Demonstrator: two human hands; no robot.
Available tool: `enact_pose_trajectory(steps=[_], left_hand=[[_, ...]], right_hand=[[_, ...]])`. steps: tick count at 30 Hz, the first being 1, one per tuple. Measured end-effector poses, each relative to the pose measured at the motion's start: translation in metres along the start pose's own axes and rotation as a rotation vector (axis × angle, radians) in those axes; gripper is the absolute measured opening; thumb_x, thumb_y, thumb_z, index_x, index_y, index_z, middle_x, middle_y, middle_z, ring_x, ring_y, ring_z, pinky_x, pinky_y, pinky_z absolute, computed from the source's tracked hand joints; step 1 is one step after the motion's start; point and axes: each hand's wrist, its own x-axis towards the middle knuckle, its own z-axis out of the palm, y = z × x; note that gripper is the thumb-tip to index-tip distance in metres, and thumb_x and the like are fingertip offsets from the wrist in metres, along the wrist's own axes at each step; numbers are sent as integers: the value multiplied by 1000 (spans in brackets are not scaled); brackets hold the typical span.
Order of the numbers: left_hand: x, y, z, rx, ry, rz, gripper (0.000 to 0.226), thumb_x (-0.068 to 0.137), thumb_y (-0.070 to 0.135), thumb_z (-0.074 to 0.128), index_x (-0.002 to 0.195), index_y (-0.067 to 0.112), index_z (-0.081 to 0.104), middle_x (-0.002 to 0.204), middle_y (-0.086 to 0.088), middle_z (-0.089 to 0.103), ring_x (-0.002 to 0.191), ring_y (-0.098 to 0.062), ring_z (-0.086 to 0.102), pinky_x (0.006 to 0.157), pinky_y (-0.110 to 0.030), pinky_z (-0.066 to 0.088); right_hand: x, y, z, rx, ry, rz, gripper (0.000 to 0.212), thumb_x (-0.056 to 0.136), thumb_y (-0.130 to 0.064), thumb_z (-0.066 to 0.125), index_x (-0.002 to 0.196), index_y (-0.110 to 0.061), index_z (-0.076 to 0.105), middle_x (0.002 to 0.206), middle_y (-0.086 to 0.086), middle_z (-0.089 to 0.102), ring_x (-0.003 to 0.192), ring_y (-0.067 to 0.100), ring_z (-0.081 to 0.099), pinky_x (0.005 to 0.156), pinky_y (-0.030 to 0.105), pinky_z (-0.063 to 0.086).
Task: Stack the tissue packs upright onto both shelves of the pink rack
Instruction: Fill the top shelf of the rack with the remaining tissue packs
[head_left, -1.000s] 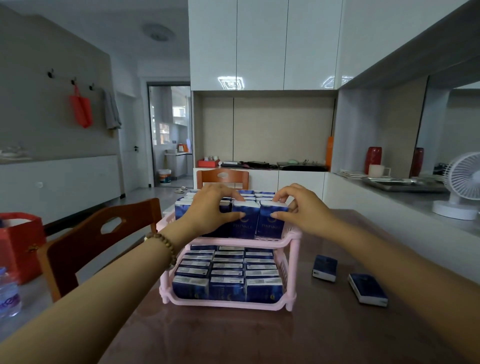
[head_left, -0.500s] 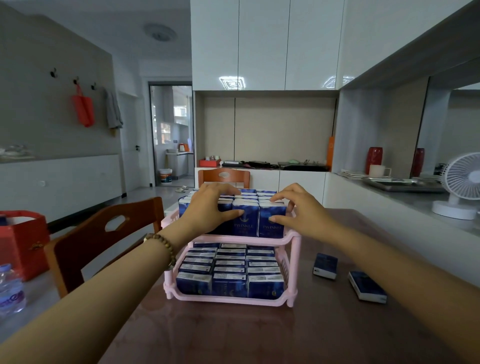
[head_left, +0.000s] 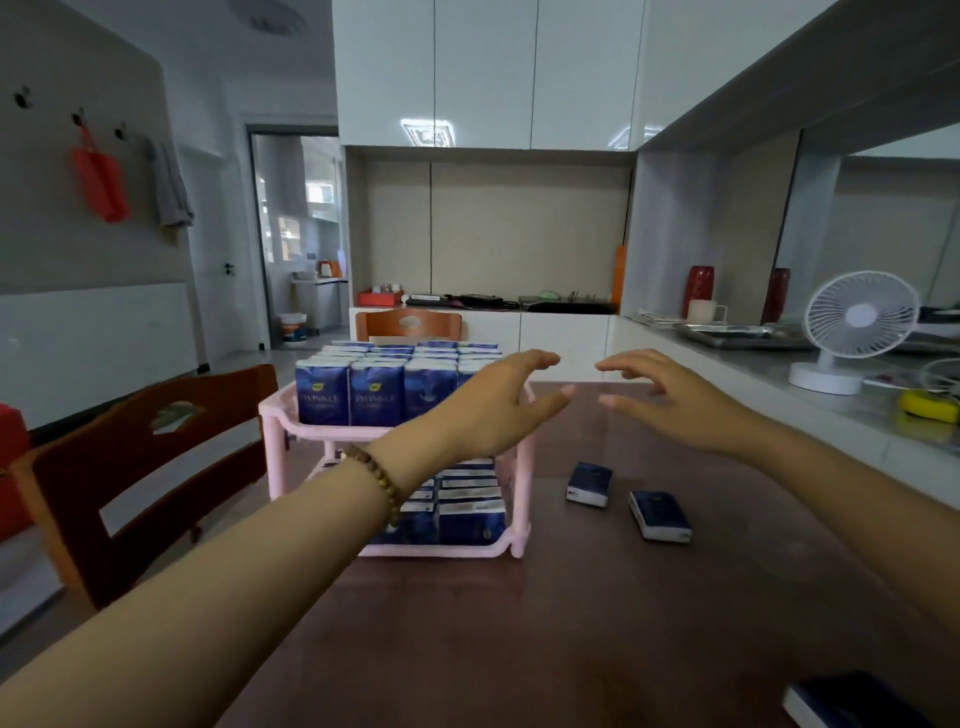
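The pink two-shelf rack (head_left: 274, 415) stands on the brown table, left of centre. Blue tissue packs (head_left: 348, 397) stand upright in rows on its top shelf, and more packs (head_left: 470, 514) fill the bottom shelf. My left hand (head_left: 493, 405) hovers open in front of the rack's right end, hiding part of it. My right hand (head_left: 670, 397) is open in the air to the right of the rack, holding nothing. Two loose packs (head_left: 588, 483) (head_left: 658, 515) lie flat on the table right of the rack. Another pack (head_left: 841, 701) lies at the bottom right corner.
A wooden chair (head_left: 140, 467) stands left of the table and another (head_left: 409, 325) behind the rack. On the counter to the right are a white fan (head_left: 857, 327), a metal tray (head_left: 737, 332) and a yellow object (head_left: 927, 405).
Both hands have let go of the top-shelf packs and moved right, fingers spread. The view has shifted, so the rack now sits further left.
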Motion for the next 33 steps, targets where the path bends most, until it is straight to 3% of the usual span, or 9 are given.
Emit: enact_pose_trajectory(steps=[4, 10, 15, 19, 22, 28, 33], left_hand=[[15, 20, 45, -7, -216, -39, 61, 97, 40, 42, 148, 18, 20, 155, -4, 26, 139, -19, 30, 110, -29, 26], [43, -6, 117, 134, -378, -169, 68, 97, 46, 37, 149, 10, 12, 158, -9, 13, 145, -26, 15, 116, -36, 16], [63, -40, 160, 125, -415, -259, 59, 100, 44, 25, 150, 18, 8, 160, -3, -4, 147, -22, -6, 118, -36, 3], [83, -58, 192, 170, -440, -287, 56, 101, 42, 16, 150, 21, 2, 159, -2, -7, 147, -24, -6, 120, -43, 5], [94, -76, 214, 213, -486, -324, 58, 98, 45, 10, 151, 22, 1, 160, -1, -7, 147, -26, -8, 119, -46, 7], [88, -72, 223, 319, -518, -246, 53, 102, 32, 14, 150, 17, -3, 159, -2, -9, 146, -26, -12, 119, -42, 1], [54, -46, 210, 359, -601, -122, 50, 103, 30, 12, 150, 19, 0, 159, -3, -12, 145, -28, -17, 119, -44, -2]], right_hand=[[-31, 46, -8, -44, -92, 133, 50, 85, -42, 58, 132, -30, 46, 140, -5, 40, 125, 8, 38, 104, 26, 31], [-54, 103, -6, 31, -187, 301, 60, 82, -49, 59, 136, -31, 43, 148, -7, 35, 135, 11, 32, 112, 32, 28], [-49, 132, 15, 120, -284, 404, 60, 85, -48, 56, 139, -30, 38, 150, -4, 31, 138, 15, 30, 109, 32, 30], [-41, 147, 39, 154, -343, 440, 61, 86, -48, 55, 141, -30, 35, 151, -4, 30, 138, 16, 29, 110, 30, 26], [-37, 154, 54, 182, -428, 471, 76, 79, -59, 54, 144, -30, 29, 152, -4, 29, 137, 17, 32, 113, 32, 26], [-45, 158, 60, 115, -442, 417, 83, 74, -52, 68, 143, -24, 30, 138, -7, 40, 117, 9, 43, 97, 21, 34], [-60, 152, 47, 97, -500, 399, 97, 51, -75, 68, 134, -32, 40, 132, -11, 45, 116, 9, 47, 98, 27, 40]])
